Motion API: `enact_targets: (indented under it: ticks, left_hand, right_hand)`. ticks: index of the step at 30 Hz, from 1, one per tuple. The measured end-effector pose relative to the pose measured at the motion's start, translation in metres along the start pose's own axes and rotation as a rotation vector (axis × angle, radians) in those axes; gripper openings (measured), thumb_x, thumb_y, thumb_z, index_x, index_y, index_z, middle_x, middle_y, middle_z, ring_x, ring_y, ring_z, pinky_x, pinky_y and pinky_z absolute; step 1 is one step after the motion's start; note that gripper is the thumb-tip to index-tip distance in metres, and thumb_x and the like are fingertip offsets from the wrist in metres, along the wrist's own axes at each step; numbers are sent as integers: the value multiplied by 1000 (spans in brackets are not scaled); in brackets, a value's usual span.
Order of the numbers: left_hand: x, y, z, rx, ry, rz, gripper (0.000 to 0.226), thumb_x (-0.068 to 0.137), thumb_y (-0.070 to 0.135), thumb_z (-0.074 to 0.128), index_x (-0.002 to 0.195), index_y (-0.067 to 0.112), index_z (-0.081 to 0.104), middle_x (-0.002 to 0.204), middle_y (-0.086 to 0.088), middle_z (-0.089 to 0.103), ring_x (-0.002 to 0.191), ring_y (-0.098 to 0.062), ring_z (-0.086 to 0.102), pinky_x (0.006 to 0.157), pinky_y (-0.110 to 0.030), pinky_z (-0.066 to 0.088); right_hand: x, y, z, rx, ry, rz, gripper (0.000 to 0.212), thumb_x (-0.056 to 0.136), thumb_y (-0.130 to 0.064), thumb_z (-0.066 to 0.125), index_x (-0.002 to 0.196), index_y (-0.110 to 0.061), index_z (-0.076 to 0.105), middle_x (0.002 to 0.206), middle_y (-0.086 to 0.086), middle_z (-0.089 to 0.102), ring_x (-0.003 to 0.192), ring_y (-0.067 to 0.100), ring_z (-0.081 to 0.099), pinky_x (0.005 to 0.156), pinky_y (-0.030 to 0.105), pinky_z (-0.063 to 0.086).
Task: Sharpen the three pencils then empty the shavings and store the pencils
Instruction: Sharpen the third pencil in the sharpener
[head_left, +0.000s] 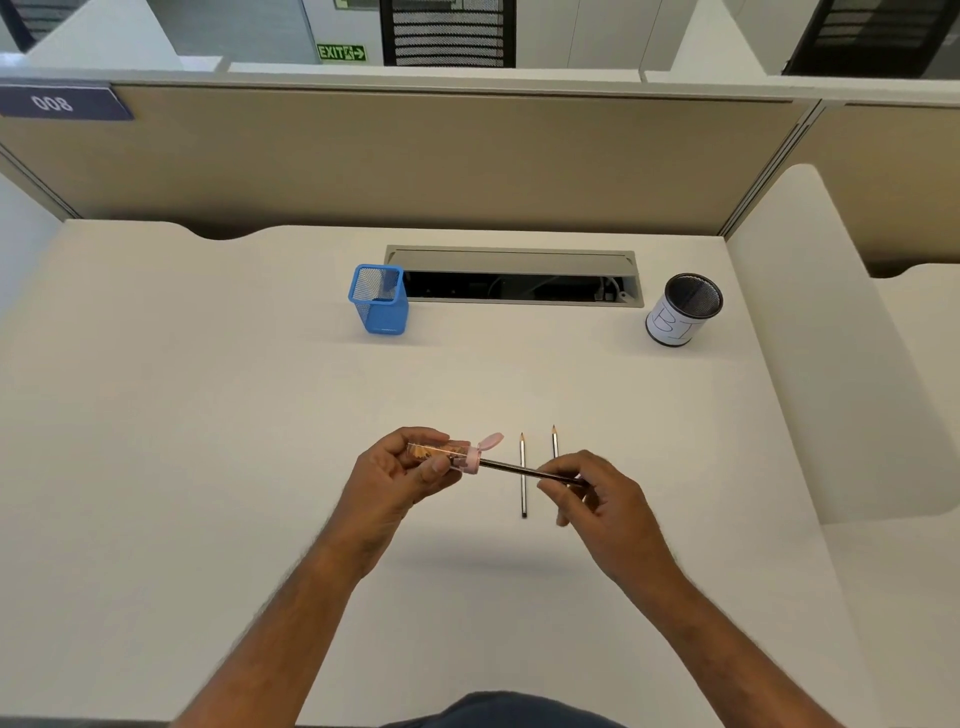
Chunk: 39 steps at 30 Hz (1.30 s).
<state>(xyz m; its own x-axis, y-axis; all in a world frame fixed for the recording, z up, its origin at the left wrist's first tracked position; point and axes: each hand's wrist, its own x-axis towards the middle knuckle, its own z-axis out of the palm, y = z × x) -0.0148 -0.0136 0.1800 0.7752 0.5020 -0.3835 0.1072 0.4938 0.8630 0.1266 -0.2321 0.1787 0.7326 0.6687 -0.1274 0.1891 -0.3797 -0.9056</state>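
Observation:
My left hand (402, 470) grips a clear sharpener (441, 455) with a pink end and an open pink flap; shavings show inside it. A dark pencil (519, 470) is stuck into the pink end, and my right hand (597, 493) pinches its other end. Two more pencils lie on the desk with their tips pointing away from me: one (523, 475) passes under the held pencil, the other (554, 441) is partly hidden by my right hand. At the back stand a blue mesh cup (379, 300) and a black mesh cup with a white paper label (683, 310).
A white desk (208, 415) with a tan partition behind it. An open cable tray slot (514, 278) lies between the two cups. A white side panel (831, 338) rises on the right.

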Motion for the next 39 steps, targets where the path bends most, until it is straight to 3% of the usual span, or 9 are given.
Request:
enact_targets:
  ticks: [3,5,7,10,13,18,21,27,39]
  left_hand:
    - [1,0,0,-4,-22,-3,33,87,11,76,117,1,68,120,-24,79,109,-34,79,100,-39,63]
    - [2,4,-3,8,-54,-6,32,87,10,75,117,1,67,120,-24,79,109,-34,79,100,-37,62]
    - [4,6,-3,27,-85,-12,33,87,9,74,118,1,67,121,-23,79,110,-33,79,102,-38,62]
    - [6,8,-4,40,-84,-7,32,88,10,74,119,2,67,121,-23,79,111,-35,78,101,-38,62]
    - [8,6,-1,13,-59,4,34,88,12,75,119,1,67,122,-24,79,112,-36,78,103,-40,62]
    - [8,4,1,-3,-74,-3,32,88,11,74,118,1,67,122,-25,79,112,-37,78,104,-40,61]
    - [7,6,0,33,-109,-13,33,88,13,75,118,2,67,124,-23,78,116,-36,76,108,-41,59]
    - [11,17,-11,178,-239,-38,33,92,7,73,123,0,63,130,-17,77,123,-32,73,110,-37,57]
    - [8,13,-32,-62,-69,31,23,95,4,64,118,6,64,134,-24,74,125,-33,73,104,-32,59]
  right_hand:
    - [1,-1,-1,-55,-47,-23,14,104,-22,66,91,-24,70,66,-2,60,53,13,57,58,26,46]
    - [4,-3,0,106,-156,142,33,108,-28,56,80,-14,67,50,0,40,41,17,45,52,27,38]
    - [6,-5,-2,269,-241,300,45,110,-35,50,79,-7,67,52,0,32,37,19,39,49,25,33]
    - [8,-8,-3,294,-243,297,43,111,-35,47,91,-7,73,57,3,41,44,21,41,49,25,37]
    - [7,-10,-4,235,-209,157,14,109,-25,57,108,-22,71,68,-8,52,59,12,47,59,23,40]
    - [5,-5,2,47,-60,-10,14,105,-12,62,101,-24,68,68,-3,60,61,16,57,62,21,44]
    - [9,-4,0,153,-107,98,22,109,-16,56,92,-18,70,61,12,52,49,21,54,55,22,39]
    - [15,2,-8,432,-390,480,44,109,-40,50,85,-7,66,55,3,36,32,15,35,39,19,20]
    - [7,13,-7,507,-366,502,43,110,-37,48,85,-9,69,57,5,37,34,16,34,38,22,19]
